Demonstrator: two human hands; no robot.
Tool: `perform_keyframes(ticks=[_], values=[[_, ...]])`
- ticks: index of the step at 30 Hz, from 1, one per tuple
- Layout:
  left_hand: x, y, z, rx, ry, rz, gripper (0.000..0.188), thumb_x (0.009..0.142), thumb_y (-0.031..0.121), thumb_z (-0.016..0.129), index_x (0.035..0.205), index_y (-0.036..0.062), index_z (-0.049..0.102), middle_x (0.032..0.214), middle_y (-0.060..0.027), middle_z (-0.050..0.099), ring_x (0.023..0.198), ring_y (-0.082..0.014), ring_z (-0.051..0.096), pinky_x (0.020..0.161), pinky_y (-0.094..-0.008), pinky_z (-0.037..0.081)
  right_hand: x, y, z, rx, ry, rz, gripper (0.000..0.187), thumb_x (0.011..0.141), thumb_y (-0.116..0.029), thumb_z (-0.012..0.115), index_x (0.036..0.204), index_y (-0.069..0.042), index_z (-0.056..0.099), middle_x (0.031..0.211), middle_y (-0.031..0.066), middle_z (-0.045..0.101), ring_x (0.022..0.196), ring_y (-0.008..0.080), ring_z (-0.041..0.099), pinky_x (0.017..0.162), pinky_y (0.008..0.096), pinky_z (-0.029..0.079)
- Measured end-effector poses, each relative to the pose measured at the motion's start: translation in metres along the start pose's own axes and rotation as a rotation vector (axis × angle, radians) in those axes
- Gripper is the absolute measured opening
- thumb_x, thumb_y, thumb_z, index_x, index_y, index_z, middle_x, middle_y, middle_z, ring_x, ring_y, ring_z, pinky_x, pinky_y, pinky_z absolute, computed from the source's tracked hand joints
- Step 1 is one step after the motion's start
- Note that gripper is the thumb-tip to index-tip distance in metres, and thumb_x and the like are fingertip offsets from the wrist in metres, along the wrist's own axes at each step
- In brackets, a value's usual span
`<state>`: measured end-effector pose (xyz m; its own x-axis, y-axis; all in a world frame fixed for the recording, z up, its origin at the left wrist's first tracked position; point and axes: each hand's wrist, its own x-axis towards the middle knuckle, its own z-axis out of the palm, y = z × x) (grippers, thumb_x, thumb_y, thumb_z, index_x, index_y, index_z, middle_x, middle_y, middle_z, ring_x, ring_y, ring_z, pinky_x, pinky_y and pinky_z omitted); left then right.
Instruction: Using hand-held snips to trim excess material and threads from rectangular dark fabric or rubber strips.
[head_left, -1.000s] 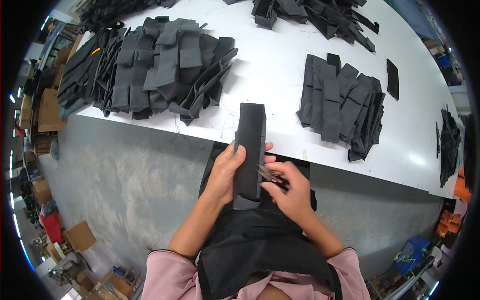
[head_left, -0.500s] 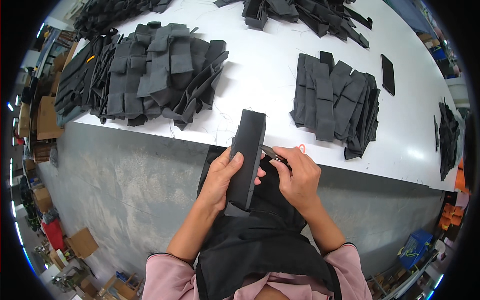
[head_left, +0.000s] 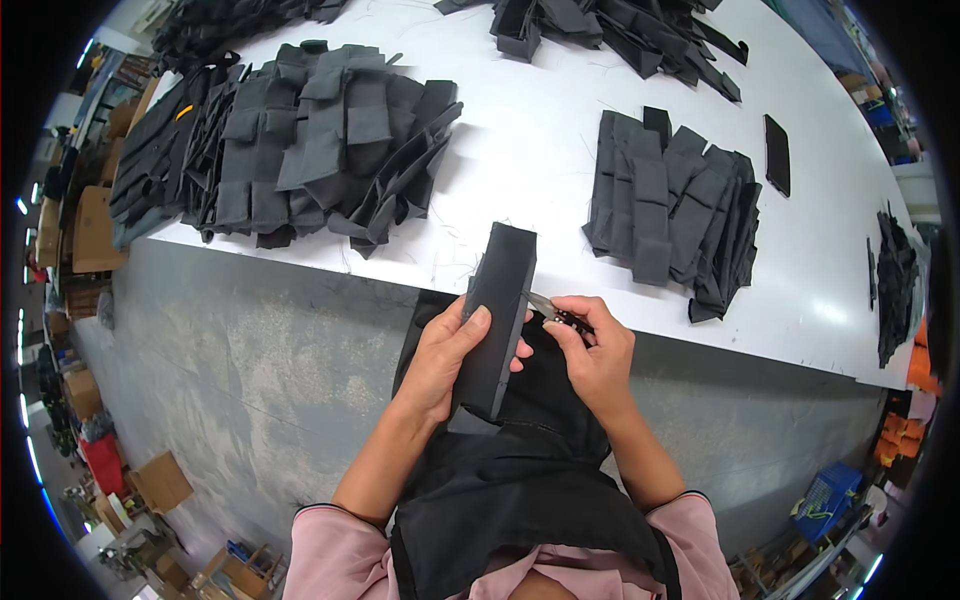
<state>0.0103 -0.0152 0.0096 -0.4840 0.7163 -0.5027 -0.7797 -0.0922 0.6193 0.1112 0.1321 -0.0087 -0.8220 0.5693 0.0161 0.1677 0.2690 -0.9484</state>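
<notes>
Two bare hands show in the head view, working just off the near edge of a white table [head_left: 520, 150], above the wearer's black apron [head_left: 520, 490]. The left hand [head_left: 440, 350] grasps a long black fabric piece [head_left: 496, 335], its thumb pressed on the upper face and fingertips showing past the right side; this grip probably keeps the piece steady and its right edge exposed. The piece lies aslant, its top end over the table's border and its lower end toward the apron. The right hand [head_left: 605, 350] pinches small metal-bladed snips [head_left: 562, 318] between thumb and fingers, their tip at the piece's right edge; whether the blades are parted is too small to tell. Holding them near the front likely gives fine control. On the table, a large heap of dark fabric pieces [head_left: 330, 140] sits to the left and a smaller stack [head_left: 680, 200] to the right, perhaps spaced to keep them separate, with a black phone [head_left: 777, 155] beyond that stack. Stray threads dot the white surface. Around it spreads a grey, scuffed floor [head_left: 270, 350], with a cardboard box [head_left: 162, 481] at lower left and a blue crate [head_left: 828, 500] at lower right.
</notes>
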Motion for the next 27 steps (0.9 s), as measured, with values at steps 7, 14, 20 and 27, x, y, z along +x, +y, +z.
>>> perform_keyframes(ticks=[7, 14, 20, 27], values=[[0.0, -0.003, 0.003, 0.006, 0.002, 0.008, 0.038, 0.095, 0.026, 0.052, 0.121, -0.0014, 0.047, 0.107, -0.0151, 0.061, 0.077, -0.0179, 0.065, 0.067, -0.0278, 0.055, -0.007, 0.01, 0.002, 0.185, 0.068, 0.073, 0.018, 0.079, 0.001, 0.066, 0.096, 0.001, 0.062, 0.082, 0.0089, 0.065, 0.072, 0.0093, 0.059, 0.077, 0.0231, 0.048], [0.0, -0.006, 0.005, 0.096, 0.022, 0.039, 0.044, 0.097, 0.022, 0.048, 0.133, 0.0019, 0.032, 0.109, -0.013, 0.056, 0.083, -0.0172, 0.063, 0.072, -0.0276, 0.053, 0.002, -0.012, -0.004, -0.117, -0.04, -0.187, 0.024, 0.075, 0.002, 0.066, 0.098, -0.001, 0.061, 0.085, 0.0072, 0.054, 0.067, 0.0136, 0.057, 0.063, 0.0256, 0.047], [0.0, -0.008, 0.007, 0.087, -0.015, -0.009, 0.048, 0.096, 0.02, 0.048, 0.135, 0.0041, 0.025, 0.106, -0.0132, 0.057, 0.082, -0.0196, 0.064, 0.07, -0.0299, 0.055, 0.014, -0.006, 0.0, -0.238, -0.077, -0.353, 0.029, 0.07, 0.003, 0.068, 0.098, -0.003, 0.063, 0.083, 0.0093, 0.052, 0.064, 0.0211, 0.056, 0.062, 0.0301, 0.049], [0.0, -0.003, 0.007, 0.125, 0.001, -0.048, 0.043, 0.097, 0.017, 0.045, 0.133, 0.0021, 0.026, 0.105, -0.013, 0.055, 0.08, -0.0175, 0.063, 0.071, -0.0288, 0.054, 0.003, -0.005, -0.004, -0.249, 0.01, -0.363, 0.029, 0.069, 0.003, 0.068, 0.096, -0.003, 0.064, 0.08, 0.0085, 0.053, 0.065, 0.0226, 0.058, 0.06, 0.0312, 0.049]])
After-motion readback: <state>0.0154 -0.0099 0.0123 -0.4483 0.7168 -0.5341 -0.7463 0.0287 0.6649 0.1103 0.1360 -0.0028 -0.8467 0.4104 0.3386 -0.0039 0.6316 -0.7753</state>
